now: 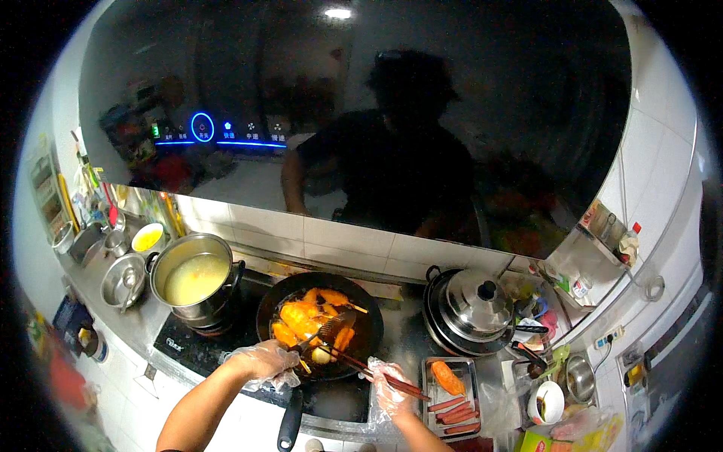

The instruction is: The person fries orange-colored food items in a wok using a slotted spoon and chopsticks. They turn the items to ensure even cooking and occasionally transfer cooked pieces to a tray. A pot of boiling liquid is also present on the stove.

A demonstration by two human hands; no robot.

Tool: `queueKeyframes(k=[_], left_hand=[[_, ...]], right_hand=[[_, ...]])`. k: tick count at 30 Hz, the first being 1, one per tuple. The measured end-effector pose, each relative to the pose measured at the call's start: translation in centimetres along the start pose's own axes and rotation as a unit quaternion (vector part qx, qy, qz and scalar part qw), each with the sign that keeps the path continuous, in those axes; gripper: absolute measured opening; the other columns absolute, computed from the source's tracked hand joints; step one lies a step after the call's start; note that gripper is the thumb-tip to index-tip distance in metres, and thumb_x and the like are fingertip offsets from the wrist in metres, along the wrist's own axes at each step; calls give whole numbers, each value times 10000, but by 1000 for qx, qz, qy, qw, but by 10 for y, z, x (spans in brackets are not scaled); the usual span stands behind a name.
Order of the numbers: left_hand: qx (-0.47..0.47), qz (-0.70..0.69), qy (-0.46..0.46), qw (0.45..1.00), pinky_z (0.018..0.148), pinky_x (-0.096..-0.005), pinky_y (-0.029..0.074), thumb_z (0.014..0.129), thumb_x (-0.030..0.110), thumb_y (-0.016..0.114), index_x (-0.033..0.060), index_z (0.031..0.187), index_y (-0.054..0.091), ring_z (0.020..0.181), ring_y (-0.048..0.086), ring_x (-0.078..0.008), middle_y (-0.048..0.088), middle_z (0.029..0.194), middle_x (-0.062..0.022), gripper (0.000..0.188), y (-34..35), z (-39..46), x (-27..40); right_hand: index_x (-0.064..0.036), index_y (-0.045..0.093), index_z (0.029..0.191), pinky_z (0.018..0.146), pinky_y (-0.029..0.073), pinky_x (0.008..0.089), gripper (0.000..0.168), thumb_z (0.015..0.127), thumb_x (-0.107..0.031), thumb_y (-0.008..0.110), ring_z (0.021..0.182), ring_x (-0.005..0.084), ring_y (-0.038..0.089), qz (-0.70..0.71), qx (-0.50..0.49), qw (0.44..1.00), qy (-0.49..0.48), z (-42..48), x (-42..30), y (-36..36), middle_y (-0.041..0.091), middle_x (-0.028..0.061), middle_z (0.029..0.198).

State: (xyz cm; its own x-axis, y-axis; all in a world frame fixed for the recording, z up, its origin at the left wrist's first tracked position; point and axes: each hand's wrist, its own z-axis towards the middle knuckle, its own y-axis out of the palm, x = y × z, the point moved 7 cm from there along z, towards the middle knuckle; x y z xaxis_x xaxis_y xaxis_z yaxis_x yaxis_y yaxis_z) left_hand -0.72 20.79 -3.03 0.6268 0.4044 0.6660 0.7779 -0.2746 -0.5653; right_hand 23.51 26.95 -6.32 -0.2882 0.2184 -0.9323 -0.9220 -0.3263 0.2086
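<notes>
A dark wok of oil stands on the black cooktop before me, its handle towards me. Several orange, coated pieces fry in it, some with sticks showing, beside a pale round piece. At the wok's near left rim, my left hand, in a clear plastic glove, grips a dark slotted utensil whose head reaches among the food. My right hand, also gloved, holds dark red wooden chopsticks by the right rim. Their tips reach into the wok near the pale piece.
A steel pot of cloudy yellowish liquid stands left. Right are a lidded pan and a metal tray with sausages and one orange piece. A white bowl holds dark liquid. The black range hood overhangs the back.
</notes>
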Motion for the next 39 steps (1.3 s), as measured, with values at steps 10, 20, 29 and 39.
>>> queueKeyframes(k=[10, 20, 29, 39], left_hand=[[-10, 97, 109, 989, 466, -298, 383, 840, 292, 478, 29, 802, 557, 504, 483, -142, 513, 587, -42, 276, 2, 11, -4], [-15, -16, -10, 1000, 455, -281, 367, 842, 330, 484, 27, 852, 566, 495, 459, -125, 507, 582, -32, 315, -1, -1, 3], [-11, -31, -22, 999, 450, -282, 366, 841, 306, 491, 23, 769, 551, 488, 463, -123, 509, 577, -28, 298, 1, -3, 5], [-13, 6, 11, 1000, 560, -323, 389, 834, 315, 439, 3, 663, 579, 552, 511, -217, 550, 588, -94, 382, 0, -4, 16]], right_hand=[[41, 543, 879, 776, 501, 386, 92, 792, 42, 514, 876, 248, 566, 25, 2, 997, -79, -28, -4, 9, 531, 125, 905], [26, 532, 876, 800, 483, 435, 70, 808, 21, 514, 885, 242, 561, 121, 75, 989, 39, -45, 21, 1, 555, 142, 913], [35, 524, 875, 764, 506, 387, 69, 814, 5, 518, 898, 251, 562, 101, 54, 993, 9, -38, 22, 6, 553, 150, 931], [44, 522, 899, 834, 471, 421, 101, 842, -33, 490, 931, 255, 555, 82, 82, 987, 114, -29, 21, 3, 544, 169, 1008]])
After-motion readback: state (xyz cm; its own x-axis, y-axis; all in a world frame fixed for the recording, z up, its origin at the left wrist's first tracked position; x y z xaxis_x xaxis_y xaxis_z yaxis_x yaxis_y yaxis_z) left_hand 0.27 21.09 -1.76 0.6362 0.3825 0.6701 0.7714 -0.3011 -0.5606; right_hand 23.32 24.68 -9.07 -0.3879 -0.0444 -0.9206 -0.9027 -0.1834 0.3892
